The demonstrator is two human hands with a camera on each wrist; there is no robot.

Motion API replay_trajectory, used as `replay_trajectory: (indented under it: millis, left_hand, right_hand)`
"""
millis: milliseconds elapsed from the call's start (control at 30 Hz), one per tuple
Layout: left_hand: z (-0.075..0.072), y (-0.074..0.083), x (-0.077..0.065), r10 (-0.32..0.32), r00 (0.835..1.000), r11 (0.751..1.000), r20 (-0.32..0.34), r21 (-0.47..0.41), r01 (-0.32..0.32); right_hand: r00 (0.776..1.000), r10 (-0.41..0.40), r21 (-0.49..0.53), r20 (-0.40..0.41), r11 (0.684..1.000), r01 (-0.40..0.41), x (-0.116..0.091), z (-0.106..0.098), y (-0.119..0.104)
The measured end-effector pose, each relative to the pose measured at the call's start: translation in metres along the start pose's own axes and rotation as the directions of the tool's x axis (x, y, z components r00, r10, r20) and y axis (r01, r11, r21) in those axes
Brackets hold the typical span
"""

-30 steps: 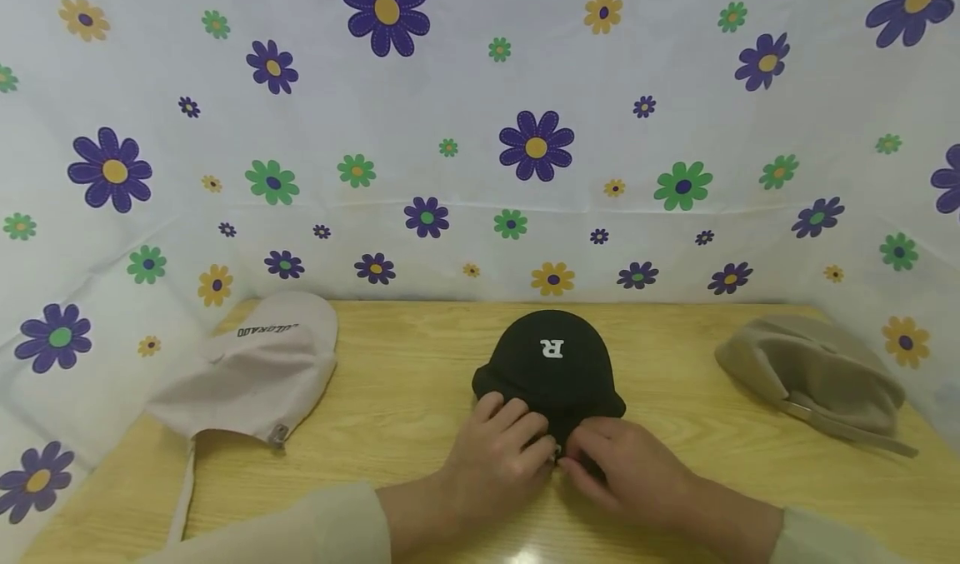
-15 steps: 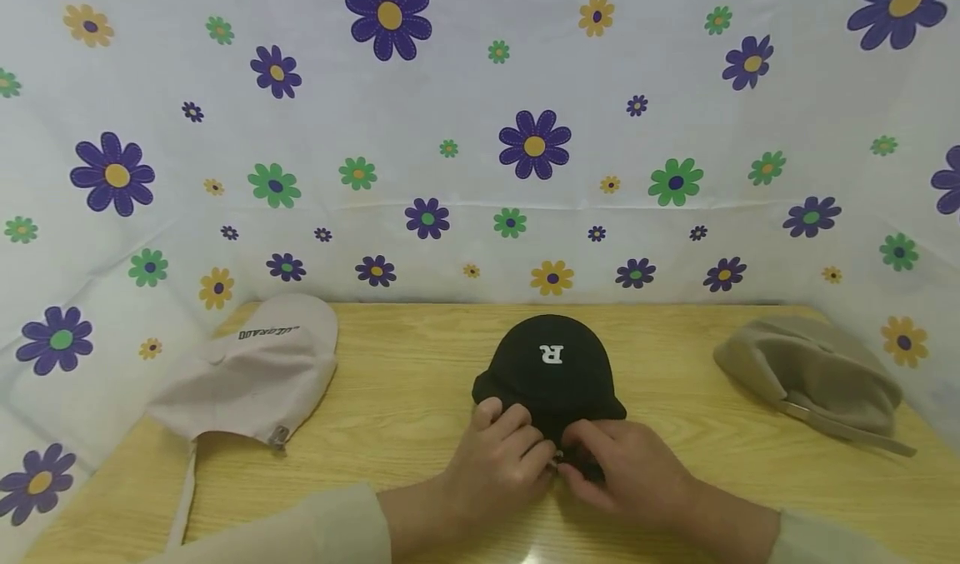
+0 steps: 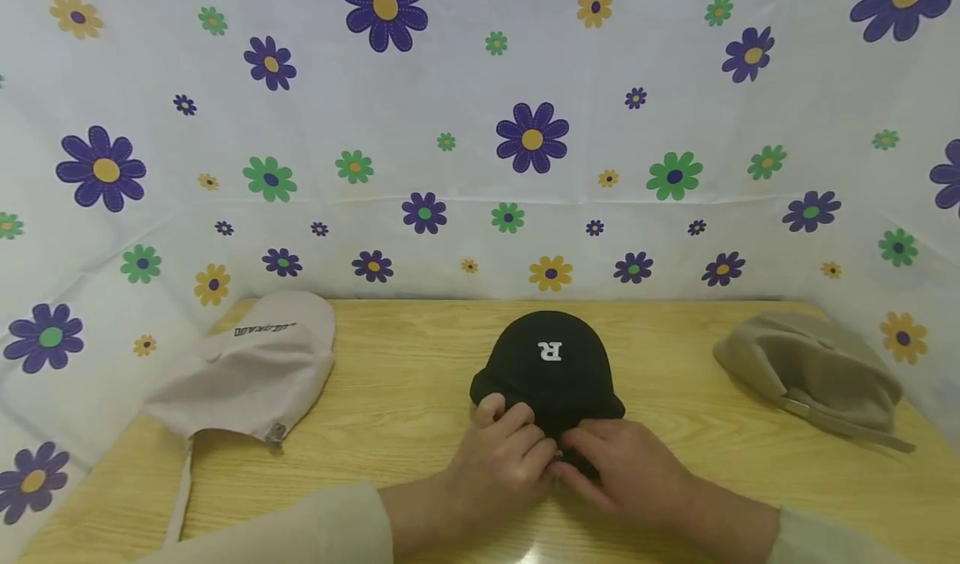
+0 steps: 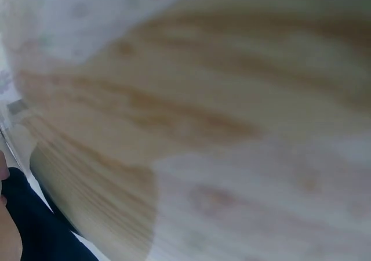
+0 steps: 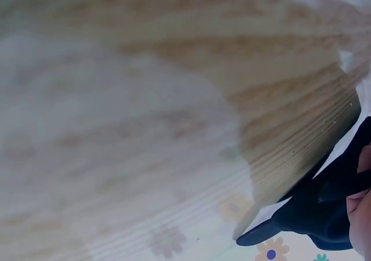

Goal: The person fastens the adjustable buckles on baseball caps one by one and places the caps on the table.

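A black baseball cap [image 3: 551,381] with a white letter R, upside down from here, rests at the middle of the wooden table. My left hand [image 3: 498,460] grips its near edge at the left, with curled fingers over the black fabric. Beside it, my right hand [image 3: 637,472] pinches the near right part of the cap between thumb and fingers. Both sets of fingertips meet at a small shiny piece by the near edge, mostly hidden. In the right wrist view, dark cap fabric [image 5: 313,214] shows beside the fingers; the left wrist view catches dark fabric [image 4: 43,226] at its corner.
A pale pink cap [image 3: 262,372] with dark lettering lies at the left, its strap [image 3: 180,489] hanging toward the front. At the right lies a khaki cap [image 3: 825,372] with a strap. A white flower-print cloth [image 3: 450,72] stands behind the table [image 3: 405,339].
The right thumb and fingertips shift slightly at the cap's near edge, and the small shiny piece is more covered than half a second ago. Both hands otherwise keep their places.
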State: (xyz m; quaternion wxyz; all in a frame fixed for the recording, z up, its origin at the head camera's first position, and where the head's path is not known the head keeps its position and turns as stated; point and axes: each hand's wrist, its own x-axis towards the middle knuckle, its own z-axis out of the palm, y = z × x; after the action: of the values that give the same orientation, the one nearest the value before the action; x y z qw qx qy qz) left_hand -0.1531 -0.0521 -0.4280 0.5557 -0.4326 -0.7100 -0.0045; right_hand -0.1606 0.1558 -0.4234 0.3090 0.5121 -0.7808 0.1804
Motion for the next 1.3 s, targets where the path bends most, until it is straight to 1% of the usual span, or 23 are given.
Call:
replay_trajectory:
  millis: [200, 300, 467, 567, 733, 833, 967, 1033, 1133, 1300]
  left_hand:
    - [0.005, -0.006, 0.004, 0.008, 0.999, 1.0, -0.035, 0.015, -0.008]
    - [0.006, -0.008, 0.003, 0.003, 1.0, 1.0, -0.024, 0.009, -0.003]
    - [0.006, -0.009, 0.002, -0.01, 0.999, 1.0, 0.045, -0.012, 0.01]
    - [0.006, -0.011, 0.002, -0.011, 0.997, 0.999, 0.072, -0.031, 0.013]
    - [0.01, -0.014, 0.003, -0.003, 0.998, 0.999, 0.059, -0.035, 0.006]
    - [0.012, -0.017, 0.003, 0.004, 0.999, 1.0, 0.038, -0.03, -0.003]
    - [0.014, -0.02, 0.004, 0.008, 0.999, 0.999, 0.031, -0.032, -0.007]
    - [0.015, -0.021, 0.004, 0.007, 0.999, 0.999, 0.036, -0.033, -0.006]
    - [0.016, -0.023, 0.004, 0.0, 0.998, 0.999, 0.061, -0.04, 0.002]
    - [0.017, -0.025, 0.003, -0.022, 0.995, 0.999, 0.093, -0.043, 0.026]
  right_hand:
    - [0.999, -0.048, -0.006, 0.01, 0.999, 0.048, 0.005, 0.001, 0.004]
    - [0.998, -0.056, -0.015, 0.021, 0.998, 0.056, 0.008, 0.001, 0.005]
    - [0.998, -0.042, -0.04, 0.057, 0.998, 0.044, 0.01, 0.003, 0.008]
    - [0.996, -0.021, -0.053, 0.083, 0.998, 0.026, 0.01, 0.004, 0.009]
    - [0.995, -0.014, -0.065, 0.095, 0.998, 0.02, 0.012, 0.005, 0.013]
    - [0.995, -0.014, -0.067, 0.099, 0.998, 0.02, 0.014, 0.006, 0.014]
    - [0.994, -0.007, -0.069, 0.113, 0.998, 0.015, 0.016, 0.007, 0.017]
    - [0.993, -0.005, -0.072, 0.122, 0.997, 0.014, 0.017, 0.007, 0.019]
    - [0.992, -0.002, -0.074, 0.13, 0.997, 0.012, 0.019, 0.008, 0.021]
    - [0.989, 0.013, -0.087, 0.145, 0.996, 0.0, 0.022, 0.008, 0.023]
